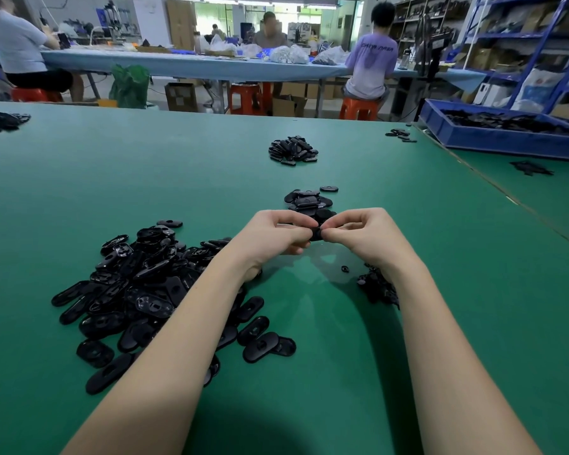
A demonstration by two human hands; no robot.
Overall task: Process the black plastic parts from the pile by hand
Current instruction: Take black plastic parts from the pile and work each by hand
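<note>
Both hands, our left hand (278, 234) and right hand (358, 233), pinch one black part (316, 234) between them above the counter (79, 192) middle; the unprocessed pile (145, 284) lies nearer our left, toward the near edge.

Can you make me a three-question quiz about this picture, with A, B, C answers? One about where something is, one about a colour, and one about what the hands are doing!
1. Where is the big pile of black parts?
A. Under the left forearm
B. In the blue bin
C. On a red stool

2. What colour is the table?
A. Red
B. Green
C. White

3. What are the left hand and right hand doing?
A. Lying flat
B. Waving
C. Pinching one small black part together

Answers: 1 A, the pile spreads beneath that arm. 2 B, the mat is green all over. 3 C, both hands' fingertips meet on the part.
</note>
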